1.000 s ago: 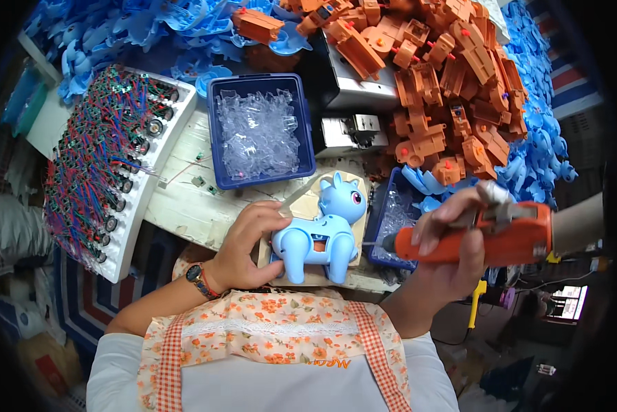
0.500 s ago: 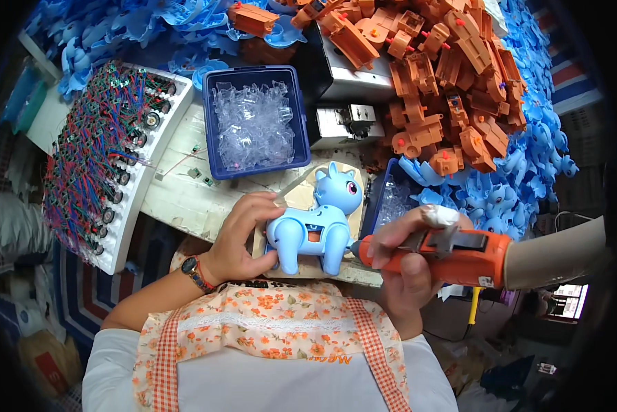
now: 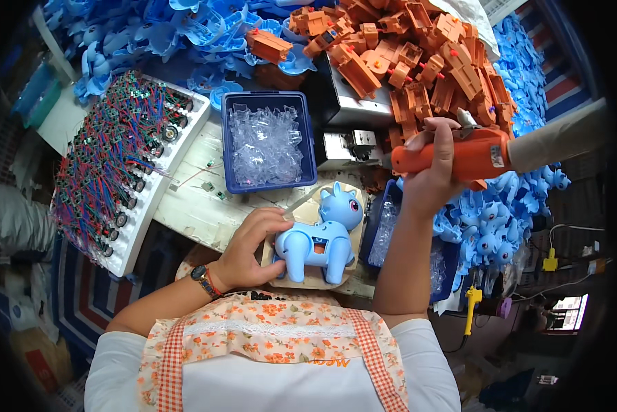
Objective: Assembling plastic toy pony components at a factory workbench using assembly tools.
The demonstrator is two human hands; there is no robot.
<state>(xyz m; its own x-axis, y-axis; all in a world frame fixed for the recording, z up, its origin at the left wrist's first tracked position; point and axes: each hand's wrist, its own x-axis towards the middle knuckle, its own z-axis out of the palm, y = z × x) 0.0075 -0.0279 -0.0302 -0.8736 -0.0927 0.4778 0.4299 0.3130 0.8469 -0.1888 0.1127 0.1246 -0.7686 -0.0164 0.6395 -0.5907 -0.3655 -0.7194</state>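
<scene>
A light blue plastic toy pony (image 3: pixel 296 242) lies on its side on a beige block (image 3: pixel 275 281), its head toward the far right and an orange part showing through an opening in its body. My left hand (image 3: pixel 248 248) grips its rear end between thumb and fingers. My right hand (image 3: pixel 431 180) is wrapped round an orange electric screwdriver (image 3: pixel 477 154), held level with a grey sleeve behind it. The screwdriver's tip points left at a small metal box with a slotted mechanism (image 3: pixel 334 147); whether they touch I cannot tell.
A blue bin (image 3: pixel 230 154) of clear plastic pieces stands behind the pony, and a second bin (image 3: pixel 375 250) lies to its right. At left, a white foam tray (image 3: pixel 197 110) carries wired circuit boards. Orange housings (image 3: pixel 418 96) and blue shells (image 3: pixel 150 34) pile up at the back.
My right hand has lifted the screwdriver from beside the pony's front leg, up and away to the metal box. My left hand still grips the pony. The whole view has shifted slightly.
</scene>
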